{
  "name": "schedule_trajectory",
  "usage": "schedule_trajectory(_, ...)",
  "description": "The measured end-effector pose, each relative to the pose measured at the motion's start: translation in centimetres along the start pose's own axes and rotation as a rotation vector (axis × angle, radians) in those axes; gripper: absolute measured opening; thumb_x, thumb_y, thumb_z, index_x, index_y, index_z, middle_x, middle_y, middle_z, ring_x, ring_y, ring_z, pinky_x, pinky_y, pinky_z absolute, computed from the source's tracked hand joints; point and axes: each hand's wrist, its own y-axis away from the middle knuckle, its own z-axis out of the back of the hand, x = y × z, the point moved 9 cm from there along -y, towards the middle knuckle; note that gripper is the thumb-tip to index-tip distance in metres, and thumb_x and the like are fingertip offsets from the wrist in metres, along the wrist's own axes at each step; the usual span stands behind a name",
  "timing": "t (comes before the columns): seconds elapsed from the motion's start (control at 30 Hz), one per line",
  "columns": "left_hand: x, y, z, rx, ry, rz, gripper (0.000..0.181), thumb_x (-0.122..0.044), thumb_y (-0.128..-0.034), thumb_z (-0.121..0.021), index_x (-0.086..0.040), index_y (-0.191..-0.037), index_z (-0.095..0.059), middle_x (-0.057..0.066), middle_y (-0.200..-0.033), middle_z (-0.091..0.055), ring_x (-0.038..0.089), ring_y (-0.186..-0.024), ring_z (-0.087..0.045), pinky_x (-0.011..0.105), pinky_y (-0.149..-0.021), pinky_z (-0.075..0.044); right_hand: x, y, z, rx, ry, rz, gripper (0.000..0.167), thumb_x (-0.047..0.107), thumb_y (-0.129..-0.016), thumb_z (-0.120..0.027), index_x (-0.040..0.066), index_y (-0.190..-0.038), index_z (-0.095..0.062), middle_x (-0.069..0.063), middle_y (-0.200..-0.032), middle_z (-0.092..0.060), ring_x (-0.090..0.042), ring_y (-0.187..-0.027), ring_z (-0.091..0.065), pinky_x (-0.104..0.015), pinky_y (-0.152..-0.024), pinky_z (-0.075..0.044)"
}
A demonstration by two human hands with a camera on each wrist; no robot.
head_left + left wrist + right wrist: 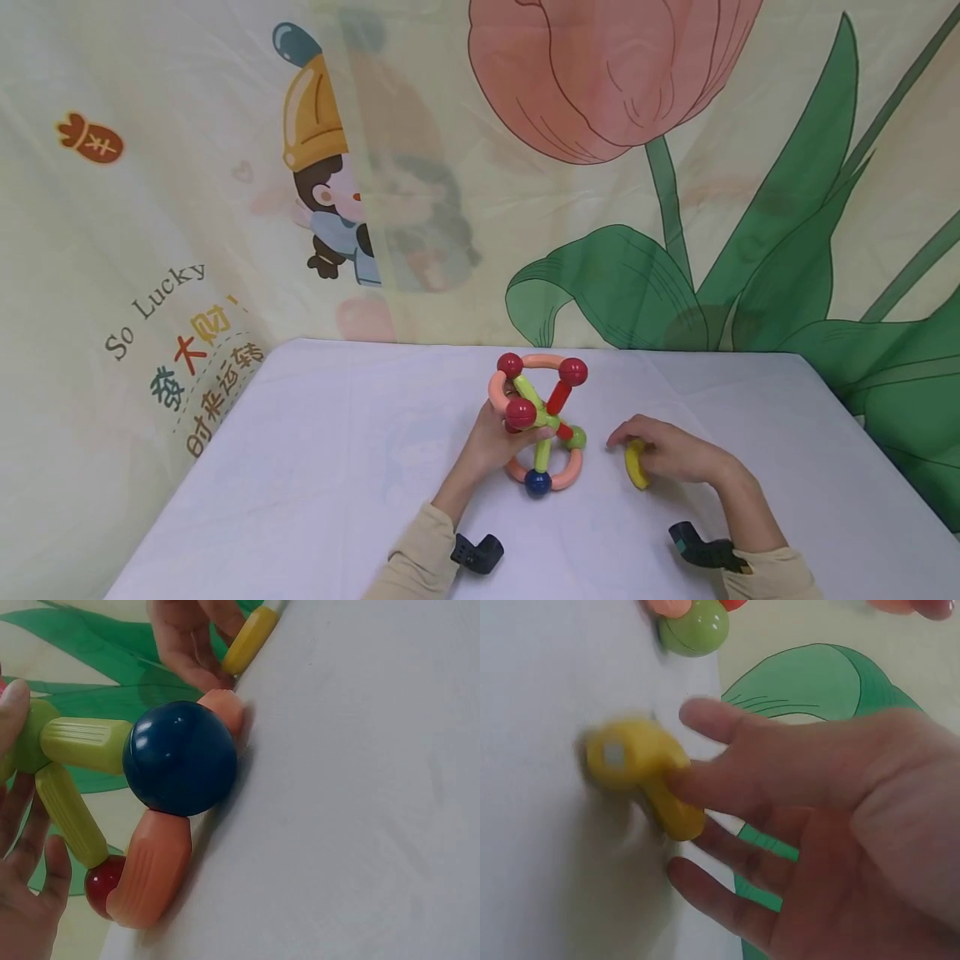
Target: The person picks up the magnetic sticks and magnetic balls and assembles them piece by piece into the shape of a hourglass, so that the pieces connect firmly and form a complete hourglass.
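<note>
My left hand (497, 439) grips a toy built of balls and rods (545, 417) around its middle, where a light green ball (36, 735) joins several rods. Red balls (573, 372) sit at its top, joined by curved orange rods (542, 361). Low on the toy are a dark blue ball (180, 757) and a green ball (694, 628), with curved orange rods beside them at the table. To the right, my right hand (678, 450) pinches a yellow curved rod (636, 464) just over the tabletop, apart from the toy. Blur softens this rod in the right wrist view.
A white cloth covers the table (360, 433). Behind it hangs a printed curtain (420, 308) with a large flower and leaves. Dark wrist cameras sit on both forearms, the left camera (480, 554) and the right camera (705, 547).
</note>
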Motion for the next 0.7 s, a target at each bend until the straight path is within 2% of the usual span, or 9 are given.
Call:
schedule_trajectory(0.17,-0.13,0.02,-0.07,-0.005,0.014,0.005,0.086,-0.022,-0.0763,-0.079,-0.023,-0.143,-0.024,0.001,-0.116,-0.053,0.014,-0.111,-0.052,0.037,-0.093,-0.048,-0.59,0.02,0.16,-0.009,0.014,-0.024,0.028,0.006,-0.078,-0.070,0.014,-0.104,-0.066,-0.002,-0.102,-0.058,-0.018,-0.095,-0.050,-0.033,-0.080,-0.047)
schedule_trajectory(0.4,-0.26,0.20,0.16,-0.011,0.003,0.004,0.078,-0.029,-0.0764,-0.079,-0.026,-0.137,-0.029,-0.001,-0.110,-0.053,0.013,-0.106,-0.053,0.034,-0.093,-0.047,-0.77,-0.06,-0.13,-0.007,0.022,-0.049,0.018,0.014,-0.079,-0.074,0.015,-0.092,-0.062,0.001,-0.088,-0.057,-0.017,-0.083,-0.050,-0.025,-0.069,-0.047)
schedule_trajectory(0.57,-0.47,0.39,0.37,-0.007,-0.054,0.027,0.074,-0.033,-0.0763,-0.078,-0.023,-0.134,-0.033,-0.001,-0.107,-0.054,0.014,-0.103,-0.055,0.035,-0.092,-0.049,-0.72,-0.20,0.20,-0.021,-0.012,-0.058,0.018,0.016,-0.082,-0.071,0.013,-0.094,-0.057,-0.001,-0.087,-0.058,-0.017,-0.081,-0.050,-0.024,-0.063,-0.047)
schedule_trajectory(0.7,-0.67,0.47,0.36,0.007,-0.082,0.052,0.075,-0.032,-0.0762,-0.078,-0.021,-0.135,-0.032,0.000,-0.108,-0.054,0.015,-0.103,-0.056,0.035,-0.090,-0.051,-0.20,-0.16,0.73,-0.042,-0.062,-0.019,0.021,0.016,-0.085,-0.067,0.009,-0.102,-0.056,-0.003,-0.093,-0.058,-0.018,-0.086,-0.051,-0.023,-0.065,-0.049)
